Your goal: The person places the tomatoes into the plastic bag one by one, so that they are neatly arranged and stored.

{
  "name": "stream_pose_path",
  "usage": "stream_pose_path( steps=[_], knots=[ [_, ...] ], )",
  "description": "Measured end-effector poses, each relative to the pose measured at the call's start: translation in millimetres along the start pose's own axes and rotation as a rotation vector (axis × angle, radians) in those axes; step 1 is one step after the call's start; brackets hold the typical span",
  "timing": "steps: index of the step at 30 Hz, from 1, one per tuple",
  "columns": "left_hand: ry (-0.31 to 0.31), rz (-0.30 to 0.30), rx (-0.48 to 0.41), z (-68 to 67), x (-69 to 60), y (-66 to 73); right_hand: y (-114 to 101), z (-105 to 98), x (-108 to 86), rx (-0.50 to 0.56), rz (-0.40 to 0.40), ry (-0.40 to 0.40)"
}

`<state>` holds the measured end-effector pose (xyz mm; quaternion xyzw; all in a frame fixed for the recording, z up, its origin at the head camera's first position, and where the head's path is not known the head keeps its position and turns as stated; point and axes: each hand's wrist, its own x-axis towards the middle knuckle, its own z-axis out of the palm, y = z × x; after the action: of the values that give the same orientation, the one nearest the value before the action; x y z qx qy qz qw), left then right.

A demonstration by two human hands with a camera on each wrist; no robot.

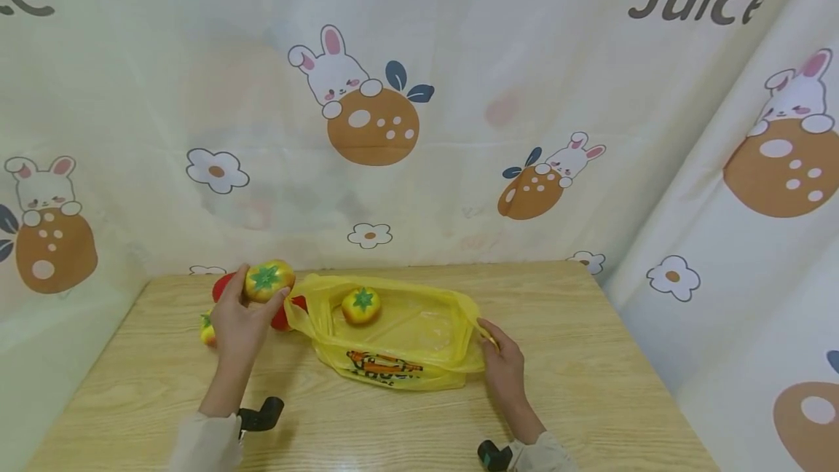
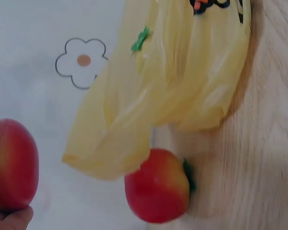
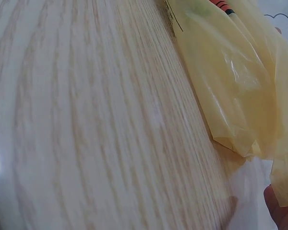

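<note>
My left hand grips a red-and-yellow toy tomato with a green leafy top, raised left of the yellow plastic bag. In the left wrist view, fingertips press the red side of this tomato. The bag lies with its mouth spread wide, and another toy tomato sits inside at its left end. On the right, my right hand pinches the bag's edge between thumb and fingers. Seen from the right wrist, the bag hangs from that hold; most of the hand is out of frame.
Left of the bag, partly hidden by my left hand and the bag, lie more red toy fruits and a yellow-red one. The wooden table meets a printed curtain at its back edge.
</note>
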<state>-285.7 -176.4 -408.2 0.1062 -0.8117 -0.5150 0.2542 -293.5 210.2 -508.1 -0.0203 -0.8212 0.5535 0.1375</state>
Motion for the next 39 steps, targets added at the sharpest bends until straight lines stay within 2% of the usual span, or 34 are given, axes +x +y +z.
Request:
stream_pose_path(
  steps=[6, 18, 20, 27, 33, 39],
  knots=[
    [-0.040, 0.055, -0.011, 14.0, -1.0, 8.6, 0.8, -0.4, -0.5, 0.002, 0.009, -0.008],
    [-0.105, 0.179, 0.091, 46.8, -8.0, 13.9, 6.7, 0.9, -1.5, 0.005, -0.003, 0.002],
    [-0.121, 0.184, 0.104, 51.3, -10.4, 16.0, 7.9, 0.8, -1.8, 0.004, -0.007, 0.009],
    [-0.214, 0.164, 0.054, 71.4, -13.0, 21.8, 8.2, -1.6, -2.7, 0.006, -0.007, 0.013],
    [-0.260, 0.188, 0.076, 89.6, -15.2, 25.5, 6.9, -5.4, -1.6, 0.012, -0.002, 0.023],
    [-0.288, 0.201, 0.107, 101.8, -18.1, 25.3, 4.6, -7.6, -3.9, 0.047, 0.007, 0.006]
  ],
)
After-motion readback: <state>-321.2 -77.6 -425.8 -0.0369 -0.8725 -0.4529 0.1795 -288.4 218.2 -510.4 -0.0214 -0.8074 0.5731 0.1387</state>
